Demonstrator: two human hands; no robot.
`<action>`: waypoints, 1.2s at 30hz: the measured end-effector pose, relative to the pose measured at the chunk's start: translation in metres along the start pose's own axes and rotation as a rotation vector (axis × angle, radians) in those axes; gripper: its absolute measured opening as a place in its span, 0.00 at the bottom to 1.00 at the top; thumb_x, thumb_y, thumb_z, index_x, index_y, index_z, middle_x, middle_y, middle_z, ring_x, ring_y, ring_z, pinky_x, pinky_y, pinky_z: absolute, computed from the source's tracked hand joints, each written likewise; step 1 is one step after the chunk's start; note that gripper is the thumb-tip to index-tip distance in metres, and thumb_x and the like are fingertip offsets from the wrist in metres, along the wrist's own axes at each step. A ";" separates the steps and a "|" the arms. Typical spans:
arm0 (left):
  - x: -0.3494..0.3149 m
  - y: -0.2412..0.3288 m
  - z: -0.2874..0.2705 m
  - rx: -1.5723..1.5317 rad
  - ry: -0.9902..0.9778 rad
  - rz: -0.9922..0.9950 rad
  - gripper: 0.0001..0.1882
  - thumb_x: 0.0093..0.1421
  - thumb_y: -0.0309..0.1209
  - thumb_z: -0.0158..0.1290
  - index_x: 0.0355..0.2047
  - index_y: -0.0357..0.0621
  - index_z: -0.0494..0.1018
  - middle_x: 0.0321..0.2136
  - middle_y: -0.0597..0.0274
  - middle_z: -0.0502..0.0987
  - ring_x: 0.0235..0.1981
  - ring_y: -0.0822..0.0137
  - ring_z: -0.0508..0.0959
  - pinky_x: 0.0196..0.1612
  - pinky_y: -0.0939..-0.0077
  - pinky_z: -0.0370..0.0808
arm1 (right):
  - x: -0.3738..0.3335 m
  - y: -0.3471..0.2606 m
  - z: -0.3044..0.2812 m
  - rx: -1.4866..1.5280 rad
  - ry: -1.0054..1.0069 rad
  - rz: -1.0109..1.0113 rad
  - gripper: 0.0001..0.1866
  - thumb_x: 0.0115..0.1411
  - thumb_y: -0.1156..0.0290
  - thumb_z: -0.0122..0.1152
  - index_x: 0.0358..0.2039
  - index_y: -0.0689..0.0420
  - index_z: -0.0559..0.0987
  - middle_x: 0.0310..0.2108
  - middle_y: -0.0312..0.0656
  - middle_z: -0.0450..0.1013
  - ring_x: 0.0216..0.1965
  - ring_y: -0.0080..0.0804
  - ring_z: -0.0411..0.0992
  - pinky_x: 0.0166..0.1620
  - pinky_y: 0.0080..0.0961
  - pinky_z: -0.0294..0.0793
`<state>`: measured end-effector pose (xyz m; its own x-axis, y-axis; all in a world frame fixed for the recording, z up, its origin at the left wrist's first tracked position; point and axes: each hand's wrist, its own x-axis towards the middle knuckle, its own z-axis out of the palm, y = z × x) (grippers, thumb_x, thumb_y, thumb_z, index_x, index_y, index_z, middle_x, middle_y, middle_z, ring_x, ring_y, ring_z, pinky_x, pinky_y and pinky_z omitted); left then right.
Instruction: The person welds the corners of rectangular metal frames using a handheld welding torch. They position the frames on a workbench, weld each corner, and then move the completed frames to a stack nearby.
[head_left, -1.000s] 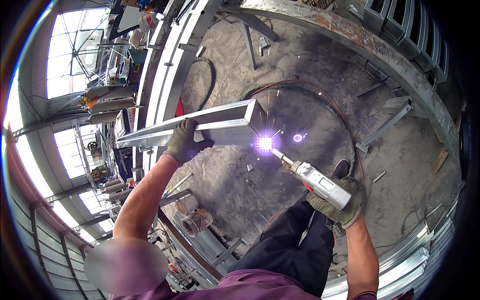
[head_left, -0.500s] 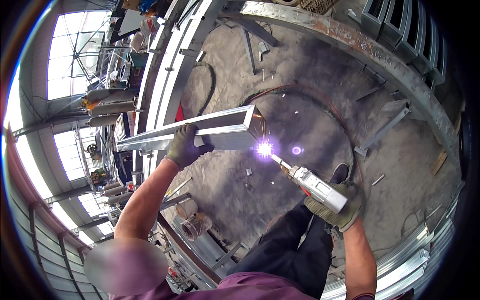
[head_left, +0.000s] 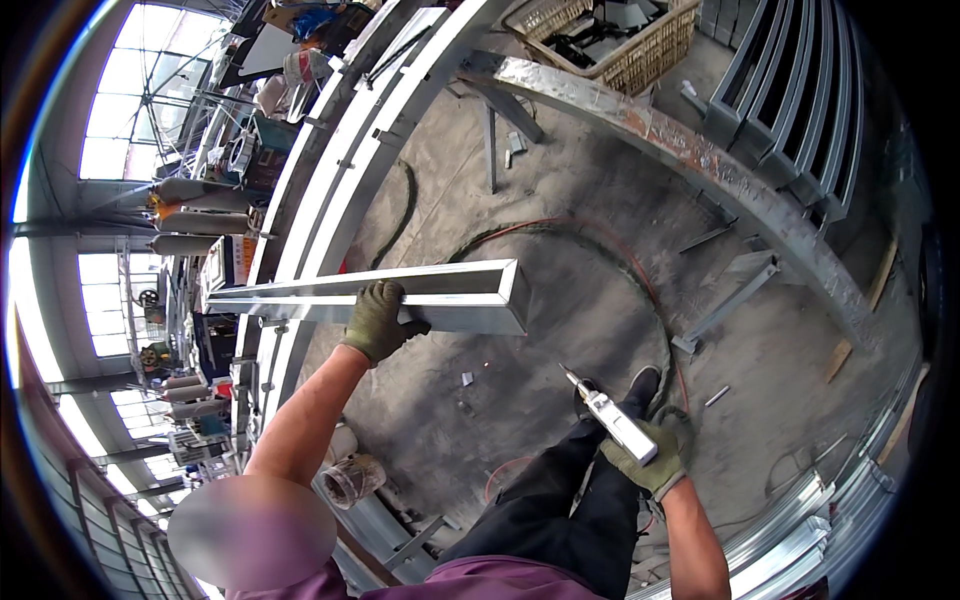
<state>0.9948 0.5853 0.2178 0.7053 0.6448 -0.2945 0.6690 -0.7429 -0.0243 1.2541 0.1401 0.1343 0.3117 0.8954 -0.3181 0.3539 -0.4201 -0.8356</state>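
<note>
My left hand [head_left: 376, 322], in an olive work glove, is wrapped over the near rail of a long, shiny metal frame [head_left: 470, 316]. The frame is narrow and box-like, with an open middle. Its squared end points right, and its far end reaches the bench rails at the left. In my gloved right hand [head_left: 655, 465] is a white handheld welding gun [head_left: 618, 424] with a slim pointed nozzle. The nozzle aims up and left, apart from the frame's end, and no sparks or glow show at its tip.
A rusty curved-looking beam [head_left: 640, 125] crosses beyond the frame. Past it stand a plastic crate [head_left: 645, 58] and several stacked metal frames [head_left: 775, 150]. A hose [head_left: 640, 275] loops over the concrete floor. A dirty bucket [head_left: 352, 480] sits at lower left, metal profiles [head_left: 790, 530] at lower right.
The bright purple welding glow and sparks have gone. My right hand has drawn the gun back from the frame's end, toward my legs. My left hand still grips the frame.
</note>
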 end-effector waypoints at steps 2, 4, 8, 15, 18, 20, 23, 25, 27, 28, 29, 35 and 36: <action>-0.009 -0.006 0.006 0.007 0.020 -0.001 0.39 0.43 0.48 0.78 0.49 0.42 0.72 0.48 0.47 0.75 0.52 0.42 0.74 0.56 0.50 0.71 | -0.014 0.001 -0.006 0.027 0.026 0.033 0.18 0.57 0.50 0.74 0.35 0.53 0.86 0.32 0.46 0.84 0.34 0.48 0.83 0.37 0.38 0.82; -0.008 -0.003 0.007 0.025 0.010 -0.012 0.38 0.45 0.49 0.77 0.48 0.41 0.72 0.49 0.48 0.75 0.53 0.43 0.74 0.57 0.51 0.70 | -0.027 -0.012 -0.017 0.013 0.035 0.106 0.19 0.57 0.50 0.74 0.38 0.51 0.87 0.33 0.45 0.84 0.36 0.49 0.83 0.47 0.41 0.81; -0.011 0.003 0.009 0.058 0.082 0.029 0.39 0.45 0.54 0.76 0.47 0.42 0.73 0.47 0.48 0.78 0.52 0.45 0.76 0.56 0.52 0.71 | -0.054 -0.007 -0.027 -0.282 0.135 -0.077 0.22 0.58 0.49 0.73 0.47 0.48 0.87 0.38 0.48 0.84 0.41 0.54 0.83 0.47 0.43 0.83; -0.028 -0.009 0.061 0.013 0.283 0.016 0.34 0.47 0.51 0.75 0.44 0.45 0.70 0.41 0.50 0.76 0.47 0.45 0.75 0.51 0.46 0.69 | -0.085 -0.044 -0.051 -0.168 0.049 0.376 0.24 0.60 0.41 0.68 0.50 0.41 0.87 0.41 0.45 0.85 0.46 0.52 0.82 0.55 0.45 0.80; -0.027 -0.008 0.078 0.008 0.287 -0.006 0.34 0.49 0.47 0.74 0.48 0.45 0.71 0.44 0.48 0.75 0.50 0.43 0.74 0.55 0.44 0.67 | -0.093 -0.043 -0.051 -0.182 0.070 0.382 0.26 0.60 0.40 0.68 0.50 0.43 0.86 0.42 0.46 0.85 0.45 0.52 0.82 0.51 0.45 0.81; -0.026 -0.004 0.084 0.014 0.308 -0.027 0.34 0.50 0.47 0.74 0.50 0.44 0.71 0.46 0.48 0.75 0.51 0.43 0.74 0.56 0.45 0.67 | -0.093 -0.045 -0.053 -0.219 0.025 0.398 0.26 0.60 0.39 0.68 0.50 0.44 0.86 0.42 0.46 0.85 0.45 0.52 0.82 0.50 0.44 0.81; -0.019 -0.005 0.082 -0.030 0.210 -0.080 0.33 0.51 0.47 0.73 0.49 0.43 0.72 0.47 0.48 0.75 0.53 0.44 0.74 0.57 0.46 0.68 | -0.090 -0.068 -0.061 -0.185 0.130 0.337 0.21 0.60 0.51 0.74 0.47 0.51 0.86 0.41 0.43 0.85 0.43 0.43 0.84 0.47 0.36 0.83; -0.020 -0.001 0.066 -0.059 0.208 -0.064 0.29 0.53 0.47 0.71 0.46 0.44 0.73 0.46 0.50 0.77 0.53 0.46 0.75 0.56 0.48 0.69 | -0.085 -0.075 -0.063 -0.187 0.144 0.336 0.21 0.60 0.53 0.74 0.48 0.52 0.85 0.40 0.44 0.85 0.42 0.42 0.85 0.47 0.35 0.83; -0.017 -0.002 0.060 -0.084 0.184 -0.081 0.28 0.53 0.47 0.70 0.45 0.45 0.73 0.46 0.50 0.77 0.53 0.46 0.75 0.57 0.48 0.69 | -0.074 -0.077 -0.070 -0.192 0.181 0.306 0.22 0.60 0.51 0.74 0.48 0.51 0.85 0.41 0.45 0.85 0.43 0.43 0.85 0.48 0.36 0.83; -0.020 -0.006 0.060 -0.061 0.207 -0.055 0.27 0.53 0.47 0.70 0.44 0.45 0.74 0.46 0.50 0.77 0.53 0.46 0.75 0.57 0.49 0.70 | -0.068 -0.083 -0.076 -0.105 0.186 0.304 0.21 0.59 0.53 0.75 0.48 0.53 0.85 0.41 0.44 0.85 0.42 0.41 0.85 0.48 0.35 0.83; -0.015 -0.003 0.058 -0.048 0.240 -0.009 0.27 0.53 0.47 0.70 0.44 0.45 0.74 0.46 0.49 0.78 0.53 0.46 0.76 0.57 0.49 0.70 | -0.065 -0.088 -0.086 -0.027 0.212 0.311 0.21 0.59 0.56 0.76 0.47 0.54 0.85 0.40 0.44 0.85 0.41 0.39 0.85 0.47 0.34 0.83; -0.011 -0.001 0.046 -0.108 0.160 -0.049 0.29 0.51 0.51 0.71 0.44 0.46 0.77 0.45 0.51 0.79 0.52 0.47 0.77 0.52 0.50 0.72 | -0.010 -0.113 -0.151 -0.256 0.347 0.254 0.17 0.59 0.60 0.76 0.44 0.56 0.85 0.33 0.42 0.84 0.35 0.36 0.83 0.42 0.33 0.82; -0.007 0.000 0.044 -0.129 0.140 -0.050 0.29 0.50 0.52 0.72 0.43 0.46 0.77 0.44 0.51 0.80 0.51 0.47 0.77 0.52 0.50 0.73 | 0.000 -0.107 -0.165 -0.258 0.378 0.250 0.17 0.59 0.60 0.76 0.44 0.56 0.85 0.34 0.42 0.84 0.35 0.35 0.84 0.42 0.33 0.82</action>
<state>0.9796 0.5724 0.1776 0.6900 0.7059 -0.1597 0.7223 -0.6857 0.0900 1.3614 0.1610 0.2976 0.6941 0.6671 -0.2703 0.4186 -0.6796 -0.6024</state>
